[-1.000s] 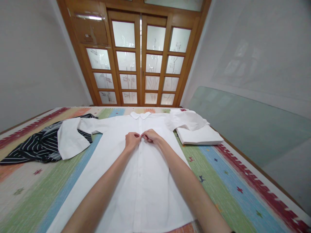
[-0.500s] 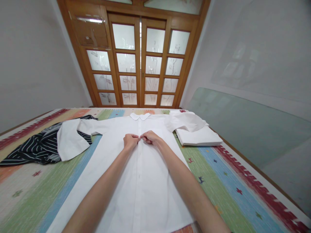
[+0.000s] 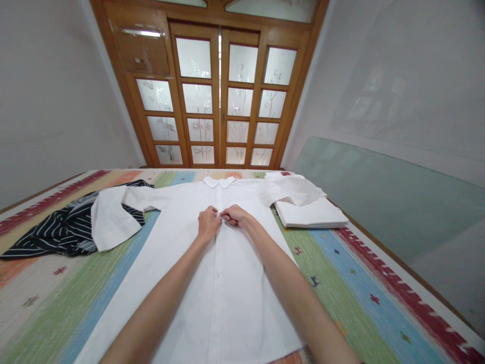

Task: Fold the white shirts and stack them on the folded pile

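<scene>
A white collared shirt (image 3: pixel 182 298) lies spread face up, its collar at the far end and its button placket (image 3: pixel 218 293) running down the middle. On the upper chest my left hand (image 3: pixel 208 222) is closed at the placket's left edge, pinching the cloth. Just to its right, my right hand (image 3: pixel 235 216) is curled, with thumb and forefinger pinched on the same strip. The fingertips of both hands almost meet there. Whatever small button lies between them is hidden by the fingers.
A black-and-white striped garment (image 3: pixel 56 227) lies crumpled on the left, partly under the shirt's left sleeve (image 3: pixel 113 217). Folded white cloth (image 3: pixel 310 215) sits at the right, near the other sleeve. A colourful patterned cover (image 3: pixel 352 288) lies beneath everything. Wooden glass-paned doors (image 3: pixel 223 101) stand beyond.
My left hand has shifted slightly right and turned, its fingers now more raised at the placket. The right hand stays nearly in place. The shirt lies as before.
</scene>
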Demonstrator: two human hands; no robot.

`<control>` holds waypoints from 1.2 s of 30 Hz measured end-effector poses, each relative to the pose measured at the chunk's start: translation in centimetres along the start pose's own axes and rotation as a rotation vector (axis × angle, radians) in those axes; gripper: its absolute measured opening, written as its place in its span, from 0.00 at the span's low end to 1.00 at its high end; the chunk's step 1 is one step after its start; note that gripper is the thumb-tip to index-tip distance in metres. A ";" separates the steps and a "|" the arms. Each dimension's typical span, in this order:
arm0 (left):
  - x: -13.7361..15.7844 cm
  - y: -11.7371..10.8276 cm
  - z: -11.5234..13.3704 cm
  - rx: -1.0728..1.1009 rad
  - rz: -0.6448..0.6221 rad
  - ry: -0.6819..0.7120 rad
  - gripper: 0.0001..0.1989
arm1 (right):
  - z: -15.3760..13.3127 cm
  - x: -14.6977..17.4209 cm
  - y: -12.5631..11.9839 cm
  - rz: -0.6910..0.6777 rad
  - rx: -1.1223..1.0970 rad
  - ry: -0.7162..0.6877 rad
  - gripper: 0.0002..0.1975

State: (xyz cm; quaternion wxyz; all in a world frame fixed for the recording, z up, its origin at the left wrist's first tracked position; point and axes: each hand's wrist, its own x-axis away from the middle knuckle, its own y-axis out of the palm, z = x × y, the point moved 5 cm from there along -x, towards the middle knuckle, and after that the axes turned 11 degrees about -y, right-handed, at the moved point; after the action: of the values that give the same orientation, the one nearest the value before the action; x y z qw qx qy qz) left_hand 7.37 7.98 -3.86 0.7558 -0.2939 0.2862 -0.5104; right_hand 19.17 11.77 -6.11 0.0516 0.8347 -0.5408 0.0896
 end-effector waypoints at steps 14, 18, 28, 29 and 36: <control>0.9 0.8 1.7 -0.309 -0.023 0.274 0.09 | -0.1 0.1 0.1 -0.009 -0.017 0.011 0.17; 0.8 0.8 1.7 -0.358 -0.047 0.265 0.08 | -0.3 0.2 0.1 -0.013 -0.024 0.009 0.16; 0.2 0.3 1.1 -0.270 -0.026 0.173 0.12 | 0.0 0.1 0.1 -0.038 -0.009 0.002 0.18; -0.1 0.2 0.9 -0.225 -0.032 0.162 0.12 | 0.0 0.1 0.1 -0.037 -0.004 -0.010 0.17; -1.5 -0.3 -1.0 0.136 -0.145 0.114 0.11 | -0.2 -0.1 0.0 0.002 0.098 -0.118 0.14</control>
State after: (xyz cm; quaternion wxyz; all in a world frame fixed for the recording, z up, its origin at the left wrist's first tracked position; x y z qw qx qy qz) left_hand 5.93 9.13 -4.09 0.7174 -0.2323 0.2716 -0.5979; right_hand 19.11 11.86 -5.93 -0.0212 0.8396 -0.5386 0.0668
